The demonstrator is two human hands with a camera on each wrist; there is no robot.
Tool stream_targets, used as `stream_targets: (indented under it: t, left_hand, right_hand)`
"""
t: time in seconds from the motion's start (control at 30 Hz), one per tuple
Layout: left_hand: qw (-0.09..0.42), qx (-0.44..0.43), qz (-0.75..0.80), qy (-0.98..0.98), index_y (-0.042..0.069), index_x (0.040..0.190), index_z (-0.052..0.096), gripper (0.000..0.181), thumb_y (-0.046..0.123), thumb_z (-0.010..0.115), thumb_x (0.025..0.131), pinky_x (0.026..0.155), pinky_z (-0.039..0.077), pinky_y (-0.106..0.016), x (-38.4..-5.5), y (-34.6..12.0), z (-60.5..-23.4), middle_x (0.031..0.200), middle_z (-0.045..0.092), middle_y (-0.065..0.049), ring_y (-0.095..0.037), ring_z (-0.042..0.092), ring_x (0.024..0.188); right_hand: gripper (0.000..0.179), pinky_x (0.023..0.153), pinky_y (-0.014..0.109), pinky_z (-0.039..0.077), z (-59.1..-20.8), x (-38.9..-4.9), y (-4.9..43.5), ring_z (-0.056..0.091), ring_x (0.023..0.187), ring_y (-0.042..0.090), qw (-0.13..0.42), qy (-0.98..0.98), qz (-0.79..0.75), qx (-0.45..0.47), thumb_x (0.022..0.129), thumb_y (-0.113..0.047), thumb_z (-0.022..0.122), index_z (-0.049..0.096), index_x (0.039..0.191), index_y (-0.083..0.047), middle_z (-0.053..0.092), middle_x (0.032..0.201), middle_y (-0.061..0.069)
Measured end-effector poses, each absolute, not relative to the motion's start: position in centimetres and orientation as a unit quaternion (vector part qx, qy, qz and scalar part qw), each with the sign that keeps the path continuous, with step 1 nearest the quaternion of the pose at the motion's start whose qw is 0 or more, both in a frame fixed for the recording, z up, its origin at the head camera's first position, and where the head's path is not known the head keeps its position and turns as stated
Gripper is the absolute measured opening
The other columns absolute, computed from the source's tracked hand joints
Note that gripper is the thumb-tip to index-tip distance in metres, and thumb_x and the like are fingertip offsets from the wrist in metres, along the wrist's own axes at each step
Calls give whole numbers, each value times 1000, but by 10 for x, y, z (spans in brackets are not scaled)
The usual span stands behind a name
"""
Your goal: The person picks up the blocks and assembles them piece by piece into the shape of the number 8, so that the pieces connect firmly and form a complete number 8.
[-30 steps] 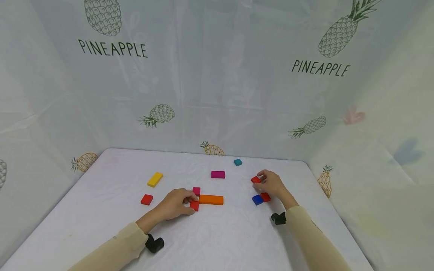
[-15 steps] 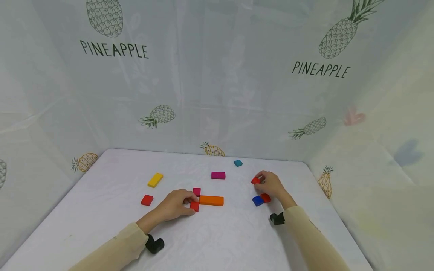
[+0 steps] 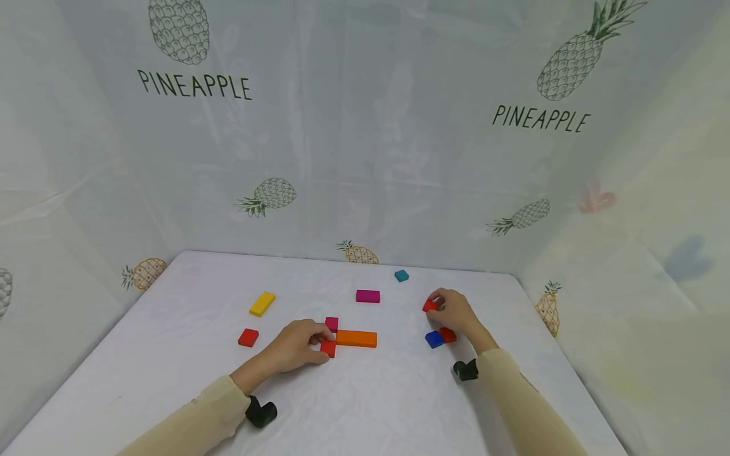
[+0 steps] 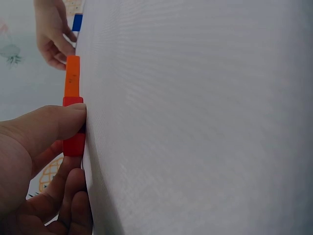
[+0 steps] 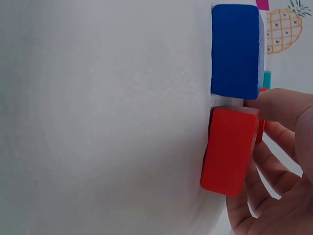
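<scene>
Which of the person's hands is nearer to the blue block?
The right. The right hand is just beyond the blue block, pinching one red block; the left hand is well off to its left, past the orange bar, pinching another red block.

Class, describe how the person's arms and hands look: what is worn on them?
The left hand and right hand are gloveless. The left sleeve and right sleeve are pale beige. A rounded black piece juts out at the left one's end, a similar black piece at the right one's. No cables show.
</scene>
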State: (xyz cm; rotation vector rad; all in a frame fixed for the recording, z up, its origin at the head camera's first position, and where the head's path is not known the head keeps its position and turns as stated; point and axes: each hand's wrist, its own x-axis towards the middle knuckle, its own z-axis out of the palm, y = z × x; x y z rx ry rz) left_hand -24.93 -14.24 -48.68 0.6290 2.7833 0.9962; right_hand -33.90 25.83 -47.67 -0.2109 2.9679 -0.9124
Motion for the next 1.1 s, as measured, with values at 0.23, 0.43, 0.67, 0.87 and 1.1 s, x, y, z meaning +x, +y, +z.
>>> stream_targets:
  t: [0.23, 0.43, 0.67, 0.87, 1.1]
  left_hand:
    - [59, 208, 330, 919, 22, 113, 75, 28, 20, 88, 87, 83, 51, -33, -250, -142, -487, 97, 62, 8, -15, 56, 94]
    - [59, 206, 329, 920, 23, 112, 76, 28, 21, 89, 87, 82, 51, -32, -248, -142, -485, 96, 62, 8, -15, 55, 94]
    - [61, 204, 331, 919, 24, 111, 76, 29, 21, 90, 86, 82, 51, -31, -248, -141, -484, 96, 63, 8, -14, 56, 94]
    - [59, 205, 328, 920, 23, 111, 76, 29, 21, 90, 86, 81, 51, -32, -248, -142, -484, 96, 63, 8, -15, 56, 94]
    - [59, 208, 327, 920, 23, 112, 75, 28, 21, 89, 87, 82, 51, -32, -250, -141, -487, 96, 62, 9, -14, 55, 94]
  right_hand:
    - [35, 89, 45, 60, -475, -335, 253, 65, 102, 28, 12, 950, -300, -83, 92, -15, 80, 68, 123, -8, 70, 117, 13]
    - [33, 87, 46, 60, -471, -330, 243, 65, 100, 27, 9, 945, -309, -110, 91, -14, 81, 69, 121, -8, 70, 114, 12]
    - [33, 87, 43, 59, -470, -327, 233, 64, 98, 24, 15, 947, -301, -112, 92, -15, 81, 70, 122, -9, 70, 114, 10]
    - [32, 86, 42, 58, -470, -325, 225, 63, 97, 22, 17, 945, -301, -124, 92, -14, 82, 70, 121, -9, 70, 111, 7]
    - [30, 85, 40, 58, -470, -324, 213, 62, 94, 20, 22, 944, -301, -136, 91, -13, 83, 72, 119, -10, 70, 107, 5]
